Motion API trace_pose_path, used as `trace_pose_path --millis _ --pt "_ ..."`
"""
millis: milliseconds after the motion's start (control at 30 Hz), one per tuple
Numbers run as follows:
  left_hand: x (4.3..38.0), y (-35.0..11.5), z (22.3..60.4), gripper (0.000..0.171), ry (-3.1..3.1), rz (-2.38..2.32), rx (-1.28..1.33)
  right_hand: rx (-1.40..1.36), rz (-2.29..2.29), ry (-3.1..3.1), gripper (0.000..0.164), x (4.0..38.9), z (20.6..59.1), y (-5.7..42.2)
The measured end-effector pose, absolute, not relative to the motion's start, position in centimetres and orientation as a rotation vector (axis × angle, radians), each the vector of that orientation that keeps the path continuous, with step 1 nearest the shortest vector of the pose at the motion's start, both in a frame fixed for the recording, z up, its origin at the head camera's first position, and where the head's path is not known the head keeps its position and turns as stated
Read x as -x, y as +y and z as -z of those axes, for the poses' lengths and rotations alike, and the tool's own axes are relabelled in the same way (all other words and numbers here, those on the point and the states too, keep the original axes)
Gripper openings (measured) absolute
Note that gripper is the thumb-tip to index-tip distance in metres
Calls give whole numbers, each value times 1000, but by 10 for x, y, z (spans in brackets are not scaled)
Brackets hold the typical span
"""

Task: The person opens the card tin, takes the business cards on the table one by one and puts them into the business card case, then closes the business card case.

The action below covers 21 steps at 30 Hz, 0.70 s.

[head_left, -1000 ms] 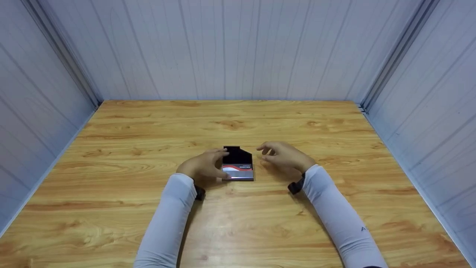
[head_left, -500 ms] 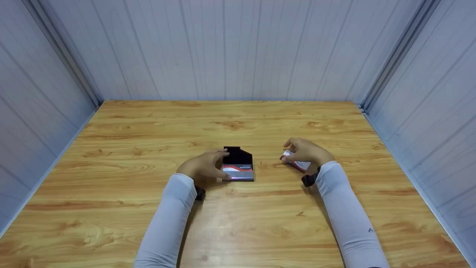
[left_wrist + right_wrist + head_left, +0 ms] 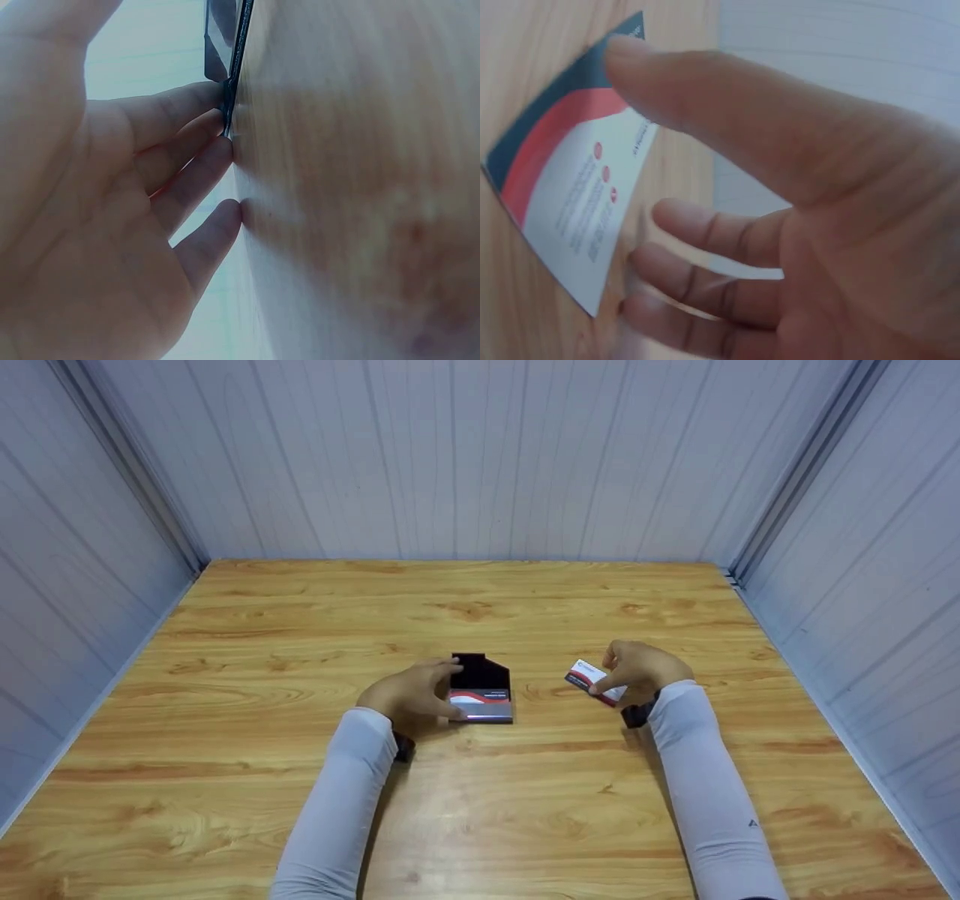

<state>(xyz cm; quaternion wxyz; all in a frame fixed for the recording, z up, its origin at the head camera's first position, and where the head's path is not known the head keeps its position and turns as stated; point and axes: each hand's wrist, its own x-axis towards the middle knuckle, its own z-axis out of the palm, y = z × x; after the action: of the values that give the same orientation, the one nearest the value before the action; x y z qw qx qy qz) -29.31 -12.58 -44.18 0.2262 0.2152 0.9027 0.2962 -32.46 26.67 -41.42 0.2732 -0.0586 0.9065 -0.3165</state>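
A black business card holder (image 3: 480,675) stands mid-table, with a grey, red and white card (image 3: 480,709) in its front. My left hand (image 3: 412,690) holds its left side, thumb at the front corner and fingers at the back. In the left wrist view the fingertips meet the edge of the holder (image 3: 229,97) and the tabletop. To the right, a white, red and dark business card (image 3: 589,675) lies at an angle. Over its edge is the thumb of my right hand (image 3: 649,664); contact is unclear. The other fingers (image 3: 679,217) are loosely bent, apart from the card (image 3: 577,172).
The wood-grain table (image 3: 465,795) spreads out on every side. Pale panel walls enclose it at the back (image 3: 480,457), left and right. A dark wrist camera (image 3: 637,714) sits beneath the right wrist.
My right hand has moved right, away from the holder, and the loose card has come into sight beneath it. That card stays put over the last half second. My left hand keeps its place.
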Motion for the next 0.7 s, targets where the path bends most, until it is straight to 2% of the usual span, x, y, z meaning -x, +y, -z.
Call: trace_pose_path --millis 100,333,700 --pt "293 -126 441 94 2491 -805 -598 122 847 2409 61 324 413 267" --pt "293 -126 443 96 2494 -798 -597 157 761 2423 41 326 414 268" --pt "293 -126 442 95 2506 -798 -598 85 996 2285 40 325 415 267"
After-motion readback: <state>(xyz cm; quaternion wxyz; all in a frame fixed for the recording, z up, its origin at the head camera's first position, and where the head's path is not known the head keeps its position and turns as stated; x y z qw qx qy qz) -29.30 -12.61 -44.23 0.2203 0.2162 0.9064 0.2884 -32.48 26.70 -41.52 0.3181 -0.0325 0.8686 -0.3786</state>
